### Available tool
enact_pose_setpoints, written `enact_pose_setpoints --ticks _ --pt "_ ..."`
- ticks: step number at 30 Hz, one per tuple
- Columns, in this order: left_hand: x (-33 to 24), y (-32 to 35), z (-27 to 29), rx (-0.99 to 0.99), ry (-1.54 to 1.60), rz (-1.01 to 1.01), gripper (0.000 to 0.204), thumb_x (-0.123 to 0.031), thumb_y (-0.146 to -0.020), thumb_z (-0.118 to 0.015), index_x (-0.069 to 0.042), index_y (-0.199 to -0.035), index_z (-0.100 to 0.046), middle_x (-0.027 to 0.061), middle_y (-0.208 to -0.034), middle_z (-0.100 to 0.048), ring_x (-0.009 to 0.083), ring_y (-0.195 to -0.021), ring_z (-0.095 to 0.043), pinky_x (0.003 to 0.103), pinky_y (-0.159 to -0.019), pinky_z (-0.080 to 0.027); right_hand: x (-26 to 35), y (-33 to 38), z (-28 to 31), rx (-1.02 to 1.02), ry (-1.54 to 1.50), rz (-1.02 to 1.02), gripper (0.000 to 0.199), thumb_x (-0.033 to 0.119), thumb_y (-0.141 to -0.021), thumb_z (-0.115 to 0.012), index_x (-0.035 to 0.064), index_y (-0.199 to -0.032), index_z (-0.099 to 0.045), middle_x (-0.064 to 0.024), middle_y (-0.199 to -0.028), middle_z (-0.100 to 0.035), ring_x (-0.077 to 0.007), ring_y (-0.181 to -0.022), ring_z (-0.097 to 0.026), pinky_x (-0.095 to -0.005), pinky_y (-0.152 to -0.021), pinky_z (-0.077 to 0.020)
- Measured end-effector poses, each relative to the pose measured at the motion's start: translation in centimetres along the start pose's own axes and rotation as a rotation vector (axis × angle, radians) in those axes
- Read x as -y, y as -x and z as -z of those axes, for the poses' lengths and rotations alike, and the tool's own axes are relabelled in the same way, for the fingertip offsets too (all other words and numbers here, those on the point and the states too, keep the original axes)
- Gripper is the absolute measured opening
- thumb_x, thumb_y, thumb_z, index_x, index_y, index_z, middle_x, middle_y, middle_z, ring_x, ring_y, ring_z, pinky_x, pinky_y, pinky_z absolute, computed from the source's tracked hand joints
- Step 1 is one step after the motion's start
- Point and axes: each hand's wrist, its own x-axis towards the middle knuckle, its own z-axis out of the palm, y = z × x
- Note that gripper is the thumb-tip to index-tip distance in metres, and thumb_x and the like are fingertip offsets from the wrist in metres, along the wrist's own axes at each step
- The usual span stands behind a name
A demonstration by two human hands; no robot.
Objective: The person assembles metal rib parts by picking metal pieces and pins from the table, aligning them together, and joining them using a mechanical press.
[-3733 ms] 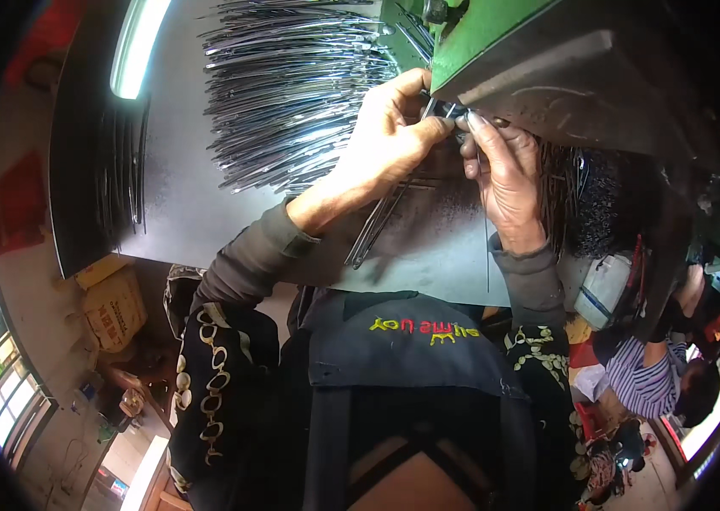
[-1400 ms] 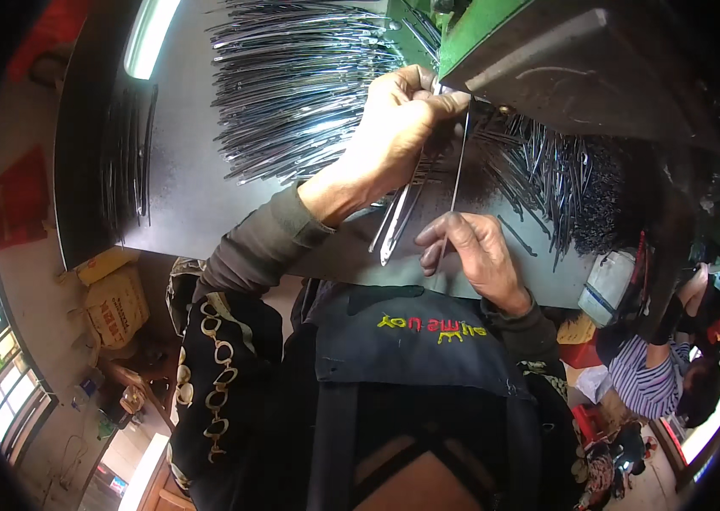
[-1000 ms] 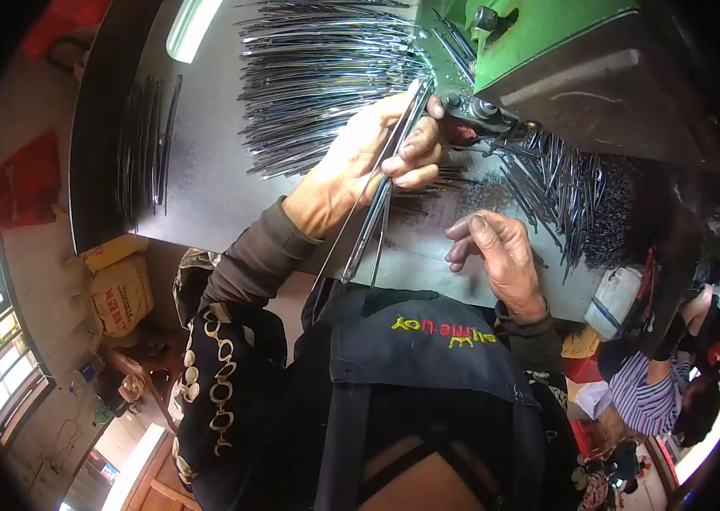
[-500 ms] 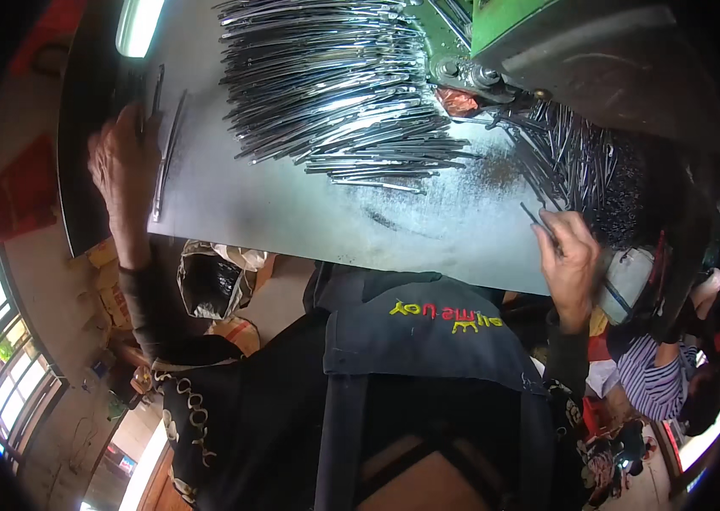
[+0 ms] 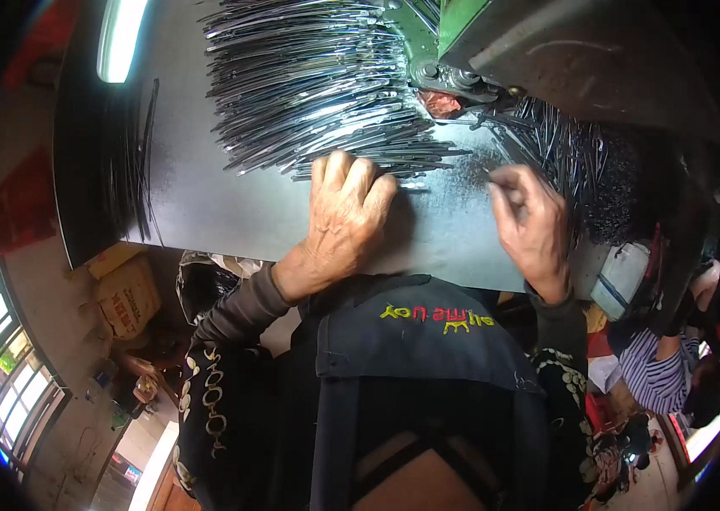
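Note:
A broad pile of thin dark metal strips (image 5: 300, 94) lies side by side on the metal tabletop (image 5: 266, 213). At its near edge is my left hand (image 5: 343, 213), back up and fingers curled; what it grips is hidden beneath it. My right hand (image 5: 532, 223) is to the right, thumb and fingers pinched, with a small dark tip of a thin metal strip showing at them. Just beyond it lies a looser, jumbled heap of strips (image 5: 551, 140).
More strips (image 5: 130, 170) lie apart along the table's left side. Green machinery (image 5: 462, 21) with bolts stands at the far right, a crumpled reddish wrapper (image 5: 439, 104) beneath it. A lamp (image 5: 124, 38) glows at far left. Another person in a striped top (image 5: 654, 370) is at right.
My left hand has come from the table's left side to the near edge of the large pile. My right hand has moved slightly left and farther in, with its pinch kept.

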Motion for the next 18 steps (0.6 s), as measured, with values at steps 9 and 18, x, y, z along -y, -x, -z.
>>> enact_pose_setpoints --ticks 9,18 --pt "1.8 -8.3 -0.1 -0.022 0.54 0.29 0.012 -0.002 -0.081 -0.056 0.002 -0.089 -0.05 0.0202 -0.066 -0.055 0.0351 -0.06 -0.057 0.036 -0.055 -0.045 1.9 -4.3 -3.7 0.035 -0.738 -0.183 0.002 0.0 -0.083 -0.06 -0.0014 -0.084 -0.061 0.0082 -0.057 -0.049 0.0048 -0.051 -0.037 -0.0147 -0.043 -0.0276" --pt "2.2 -8.9 -1.4 -0.192 0.516 0.181 0.011 -0.005 -0.08 -0.062 0.002 -0.088 -0.063 0.0134 -0.068 -0.061 0.0178 -0.055 -0.058 0.026 -0.053 -0.045 1.5 -5.5 -3.9 -0.109 -0.792 -0.182 0.007 0.0 -0.082 -0.061 -0.0031 -0.088 -0.062 0.0075 -0.06 -0.052 0.0041 -0.052 -0.04 -0.0136 -0.045 -0.0306"
